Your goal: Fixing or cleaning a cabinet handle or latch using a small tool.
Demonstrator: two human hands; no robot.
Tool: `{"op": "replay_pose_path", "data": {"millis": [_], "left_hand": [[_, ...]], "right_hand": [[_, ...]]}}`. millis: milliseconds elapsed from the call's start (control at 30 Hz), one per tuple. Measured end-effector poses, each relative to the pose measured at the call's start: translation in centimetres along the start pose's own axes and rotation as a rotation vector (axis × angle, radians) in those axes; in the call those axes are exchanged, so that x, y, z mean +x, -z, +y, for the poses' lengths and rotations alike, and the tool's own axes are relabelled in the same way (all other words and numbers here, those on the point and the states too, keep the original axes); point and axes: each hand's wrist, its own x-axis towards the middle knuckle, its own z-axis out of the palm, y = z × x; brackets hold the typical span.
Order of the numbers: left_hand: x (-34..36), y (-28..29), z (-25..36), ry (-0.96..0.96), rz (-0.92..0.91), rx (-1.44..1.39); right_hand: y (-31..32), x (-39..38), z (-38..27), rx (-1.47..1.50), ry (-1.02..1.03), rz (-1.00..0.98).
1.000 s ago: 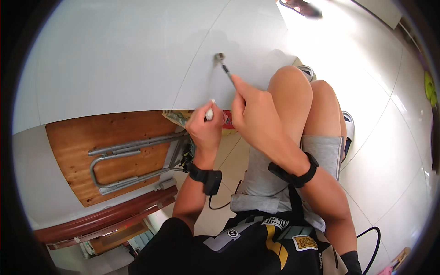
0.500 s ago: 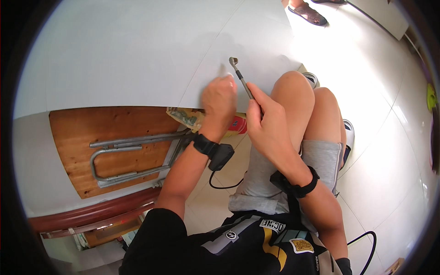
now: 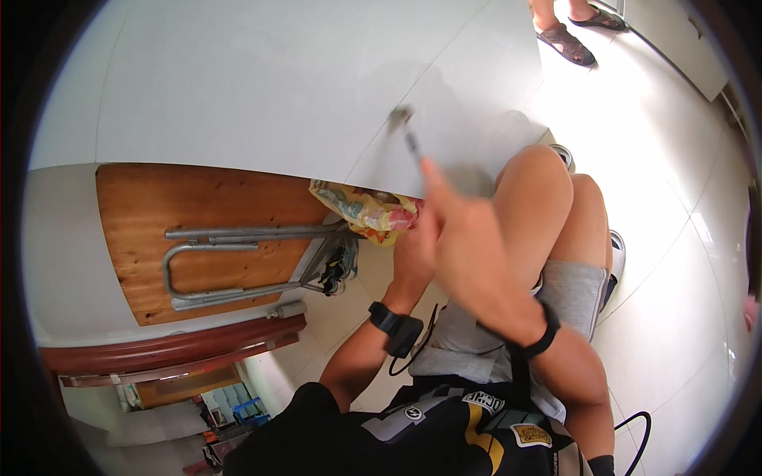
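Note:
My right hand (image 3: 474,246) is closed around the thin handle of a small brush (image 3: 412,143), index finger stretched along it. The brush's brownish head is smeared by motion and lies over a seam in the large white surface (image 3: 262,87); whether it touches cannot be told. My left hand (image 3: 409,266) is lower, partly behind my right hand, its fingers hidden. It is close to a yellow and red printed plastic bag (image 3: 357,208) below the white surface's edge. Both wrists wear black straps, and a black box shows on the left one.
A wooden board (image 3: 230,198) with folded metal legs (image 3: 210,295) leans at the left, above a dark red rail (image 3: 175,341). My bare knees (image 3: 540,186) are at the right of the hands. Another person's sandalled feet (image 3: 567,44) stand on the tiled floor at the far right.
My left hand has dropped back from the white surface toward the bag. The right hand, with the brush, has swung slightly and blurs. The whole view has shifted a little.

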Motion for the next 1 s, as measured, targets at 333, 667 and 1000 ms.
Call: {"op": "replay_pose_path", "data": {"millis": [333, 667, 1000], "left_hand": [[0.5, 1.1, -2.3, -0.110, -0.079, 0.260], [1.2, 2.0, -2.9, -0.178, -0.075, 0.455], [3.5, 3.3, -3.6, -0.152, 0.123, 0.483]], "right_hand": [[-0.4, -1.0, 0.0, -0.033, 0.113, -0.098], [-0.7, -1.9, -0.4, -0.078, 0.149, -0.135], [-0.5, -1.2, 0.7, -0.069, 0.169, -0.080]]}}
